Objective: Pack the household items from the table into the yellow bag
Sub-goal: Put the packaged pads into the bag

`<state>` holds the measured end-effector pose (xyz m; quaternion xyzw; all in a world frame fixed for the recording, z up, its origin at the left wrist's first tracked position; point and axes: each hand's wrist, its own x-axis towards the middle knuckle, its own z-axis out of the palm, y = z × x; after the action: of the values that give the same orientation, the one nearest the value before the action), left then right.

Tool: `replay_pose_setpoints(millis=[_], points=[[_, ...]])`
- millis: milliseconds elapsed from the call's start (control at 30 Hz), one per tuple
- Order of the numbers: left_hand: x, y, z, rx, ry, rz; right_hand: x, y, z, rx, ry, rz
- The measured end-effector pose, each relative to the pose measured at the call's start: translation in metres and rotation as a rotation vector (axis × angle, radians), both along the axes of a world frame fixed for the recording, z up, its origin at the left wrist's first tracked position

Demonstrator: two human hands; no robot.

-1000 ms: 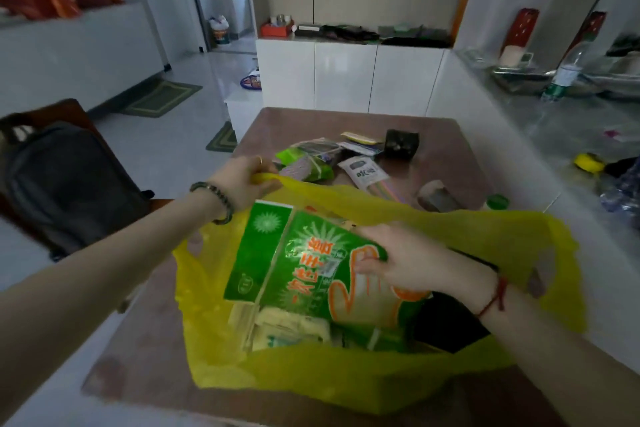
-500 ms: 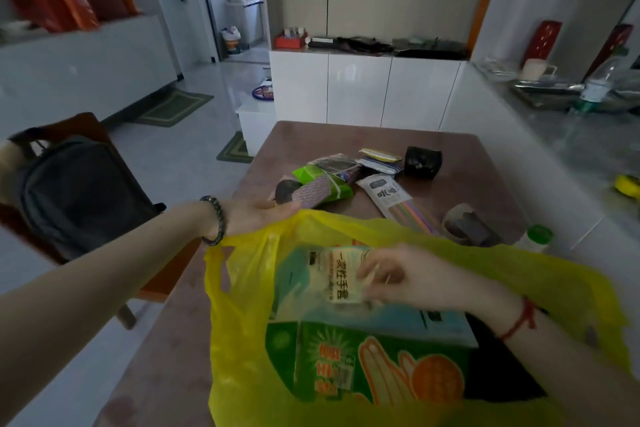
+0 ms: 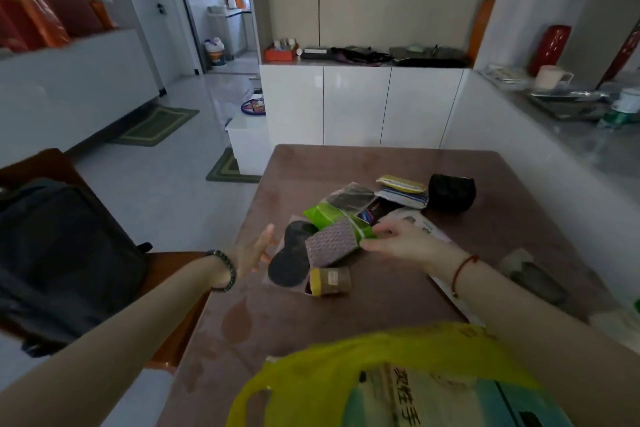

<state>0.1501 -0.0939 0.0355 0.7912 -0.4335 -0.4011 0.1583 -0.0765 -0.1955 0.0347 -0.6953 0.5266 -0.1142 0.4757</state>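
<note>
The yellow bag (image 3: 311, 381) lies open at the near table edge with a pale blue-green packet (image 3: 433, 399) inside. Further out, my right hand (image 3: 401, 241) pinches the green end of a pack with a purple patterned pad (image 3: 332, 243). My left hand (image 3: 254, 253) hovers open, fingers spread, just left of a clear pack of black round pads (image 3: 289, 260). A small brown roll with a yellow end (image 3: 330, 282) lies in front of them.
On the brown table (image 3: 346, 315) beyond: a dark packet (image 3: 349, 198), folded cloths (image 3: 401, 189), a black cup-like thing (image 3: 452, 192), a white packet (image 3: 427, 227), a grey item (image 3: 533, 274) at right. A black backpack (image 3: 62, 260) sits on the chair to the left.
Both hands have left the bag and reached forward to the pile of items. The right hand has come onto the green pad pack. The bag now lies slack near me.
</note>
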Motion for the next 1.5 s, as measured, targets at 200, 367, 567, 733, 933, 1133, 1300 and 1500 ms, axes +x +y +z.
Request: replay_pose_setpoints(millis=[200,367,567,733,933,1133,1300,1500], points=[[0.022,-0.056,-0.071,-0.003,0.062,0.150,0.056,-0.032,-0.063,0.076,0.023,-0.032],[0.031,-0.084,-0.120,-0.015,0.011,0.216,0.081,-0.047,-0.103,0.078,0.013,-0.264],[0.038,-0.107,-0.146,0.005,-0.069,0.241,0.090,-0.047,-0.125,0.040,-0.119,-0.344],[0.037,-0.106,-0.142,-0.056,-0.003,0.268,0.087,-0.042,-0.118,0.003,-0.195,-0.346],[0.028,-0.079,-0.097,-0.193,-0.115,0.235,0.069,-0.035,-0.079,-0.036,-0.340,-0.355],[0.013,-0.032,-0.022,-0.532,0.323,0.265,0.052,-0.001,-0.009,0.081,-0.640,-0.311],[-0.042,0.001,0.045,-0.674,0.647,0.029,0.029,0.044,0.060,0.029,-0.867,-0.226],[-0.095,0.036,0.079,-0.543,0.431,-0.209,-0.038,0.086,0.117,-0.456,-0.844,-0.287]])
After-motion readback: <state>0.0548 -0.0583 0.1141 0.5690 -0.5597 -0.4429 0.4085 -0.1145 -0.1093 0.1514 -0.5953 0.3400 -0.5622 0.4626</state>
